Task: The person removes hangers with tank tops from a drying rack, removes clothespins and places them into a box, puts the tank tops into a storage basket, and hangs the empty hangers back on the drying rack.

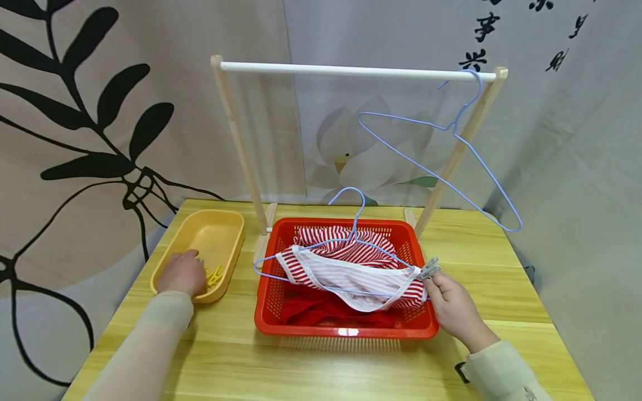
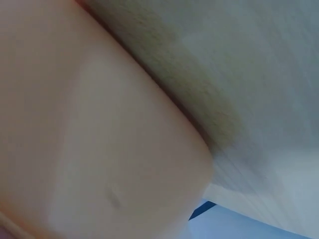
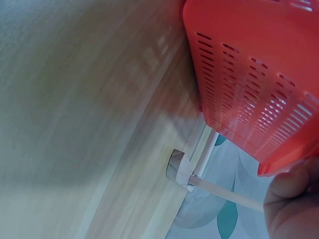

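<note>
My left hand reaches down into the yellow tray, its fingertips hidden, beside several yellow clothespins. In the left wrist view only blurred skin shows. Lying over the red basket is a blue hanger with a red-and-white striped garment, which looks like briefs, spread across it. At its right end my right hand grips the hanger's corner and the garment's edge between thumb and fingers. A greyish clothespin sits at that edge, right by the fingertips.
Behind the basket stands a wooden rack with a white rod. A second blue hanger hangs bare at the rod's right end. Red cloth and more striped fabric lie in the basket. The wooden table ends at a curtain.
</note>
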A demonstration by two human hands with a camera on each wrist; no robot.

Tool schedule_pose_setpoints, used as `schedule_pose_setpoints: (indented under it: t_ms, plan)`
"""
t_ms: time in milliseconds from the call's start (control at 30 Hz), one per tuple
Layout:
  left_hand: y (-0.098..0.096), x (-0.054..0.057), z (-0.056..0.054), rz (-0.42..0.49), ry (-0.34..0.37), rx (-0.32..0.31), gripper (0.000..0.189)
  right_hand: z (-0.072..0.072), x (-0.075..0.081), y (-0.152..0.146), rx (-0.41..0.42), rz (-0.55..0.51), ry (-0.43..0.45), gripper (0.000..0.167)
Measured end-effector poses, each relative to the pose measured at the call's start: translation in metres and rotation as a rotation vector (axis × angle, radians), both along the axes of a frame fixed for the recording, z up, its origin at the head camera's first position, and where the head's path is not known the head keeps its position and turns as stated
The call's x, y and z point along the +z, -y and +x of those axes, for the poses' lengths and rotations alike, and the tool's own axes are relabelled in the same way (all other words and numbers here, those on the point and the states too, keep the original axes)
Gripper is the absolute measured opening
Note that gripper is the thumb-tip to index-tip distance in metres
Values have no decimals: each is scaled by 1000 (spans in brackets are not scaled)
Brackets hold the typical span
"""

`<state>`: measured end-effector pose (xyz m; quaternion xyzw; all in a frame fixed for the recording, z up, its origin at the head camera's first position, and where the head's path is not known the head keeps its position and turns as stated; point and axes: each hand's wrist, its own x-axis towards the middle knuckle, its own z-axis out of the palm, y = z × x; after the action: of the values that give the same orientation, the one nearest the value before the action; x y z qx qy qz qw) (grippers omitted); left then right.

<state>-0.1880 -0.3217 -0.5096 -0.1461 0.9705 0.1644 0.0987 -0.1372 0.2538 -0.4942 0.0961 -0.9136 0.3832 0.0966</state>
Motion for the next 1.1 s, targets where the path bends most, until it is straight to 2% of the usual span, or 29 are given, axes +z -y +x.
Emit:
schedule_pose_setpoints:
  t_ms: [167,333,533,767,1100]
  plan:
    - [-2,3,-2,25,-42,4,56,0,1,0,3,-3,-4,23]
    - [-12,13,0,49,-98,-25,59,1,3,1,-3,-16,12,23]
    - [-35,28,3,81,-228,-64,57,1,5,1,-8,-38,47,25]
    - [-63,45,5,104,-403,-115,50,2,8,2,-21,-17,49,23]
    - [-101,66,15,194,-552,-222,44,3,10,3,-28,-3,39,24]
